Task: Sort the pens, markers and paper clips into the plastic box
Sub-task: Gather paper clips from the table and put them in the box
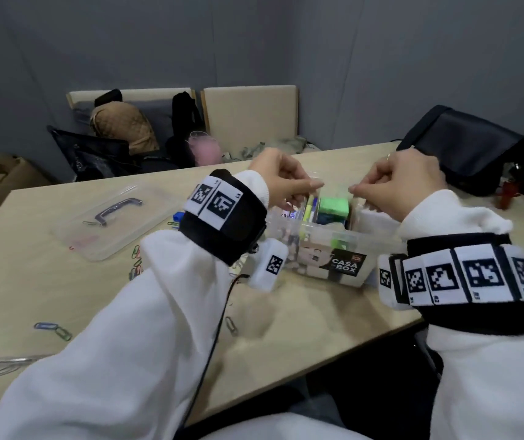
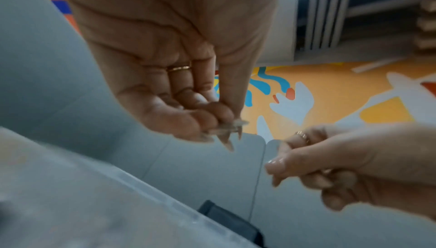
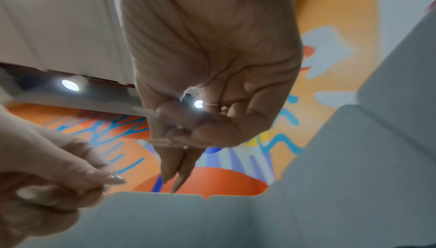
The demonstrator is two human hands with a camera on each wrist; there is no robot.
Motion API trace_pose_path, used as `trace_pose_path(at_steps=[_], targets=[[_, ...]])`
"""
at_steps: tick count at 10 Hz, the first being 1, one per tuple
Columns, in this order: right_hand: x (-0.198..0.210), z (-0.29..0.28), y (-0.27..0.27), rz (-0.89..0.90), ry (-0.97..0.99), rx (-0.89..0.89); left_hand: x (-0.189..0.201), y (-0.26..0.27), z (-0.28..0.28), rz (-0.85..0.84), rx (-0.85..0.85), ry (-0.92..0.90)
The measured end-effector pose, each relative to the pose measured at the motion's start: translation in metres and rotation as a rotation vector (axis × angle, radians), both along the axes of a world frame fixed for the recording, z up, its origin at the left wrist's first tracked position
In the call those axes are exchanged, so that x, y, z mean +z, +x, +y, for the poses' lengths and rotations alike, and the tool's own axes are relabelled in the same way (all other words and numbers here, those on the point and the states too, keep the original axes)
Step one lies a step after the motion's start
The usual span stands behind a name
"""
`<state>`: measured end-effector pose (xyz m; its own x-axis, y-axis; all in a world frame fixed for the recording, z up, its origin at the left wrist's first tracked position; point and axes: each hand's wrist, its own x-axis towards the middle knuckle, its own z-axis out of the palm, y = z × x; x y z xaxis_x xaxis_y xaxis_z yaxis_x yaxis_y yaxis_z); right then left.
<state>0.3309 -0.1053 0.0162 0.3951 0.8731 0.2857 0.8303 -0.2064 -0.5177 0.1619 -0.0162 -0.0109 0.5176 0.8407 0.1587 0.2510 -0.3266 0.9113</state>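
The clear plastic box point(image 1: 362, 249) with a "CASA BOX" label stands on the table, open. Inside stand pens and markers point(image 1: 310, 206) and a green block point(image 1: 333, 209). Both hands hover over the box, fingers curled. My left hand point(image 1: 286, 182) pinches one end of a thin clear plastic piece point(image 2: 232, 128) between thumb and fingertips. My right hand point(image 1: 403, 182) pinches the other end of that clear piece point(image 3: 162, 141). Loose paper clips point(image 1: 52, 328) lie on the table at the near left, and several more point(image 1: 136, 262) lie beside my left sleeve.
The box's clear lid point(image 1: 111, 220) with a dark handle lies on the table to the left. A black bag point(image 1: 464, 144) sits at the table's far right. Chairs with bags and clothes stand behind the table. Another clip point(image 1: 231, 325) lies near the table's front edge.
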Motion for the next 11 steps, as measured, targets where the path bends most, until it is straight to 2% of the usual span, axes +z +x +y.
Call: trace_pose_path(at_steps=[2,4,5,6,8,9,11], targets=[[-0.022,0.014,-0.08,-0.101,-0.051,0.257,-0.016,-0.087,0.023,0.227,0.136,0.033],[-0.064,0.035,-0.129,-0.163,-0.246,0.537,-0.037,-0.135,0.047,0.502,0.237,0.066],[-0.087,0.05,-0.142,-0.261,-0.479,0.579,-0.047,-0.135,0.059,0.655,0.242,0.1],[-0.099,0.065,-0.154,-0.454,-0.697,0.607,-0.053,-0.126,0.07,0.767,0.186,0.132],[-0.113,0.071,-0.176,-0.628,-0.814,0.744,-0.065,-0.1,0.09,0.971,0.028,0.074],[-0.111,0.072,-0.18,-0.642,-0.824,0.75,-0.066,-0.093,0.093,1.033,-0.02,0.008],[-0.104,0.076,-0.16,-0.442,-0.701,0.576,-0.074,-0.096,0.105,1.053,0.017,0.018]])
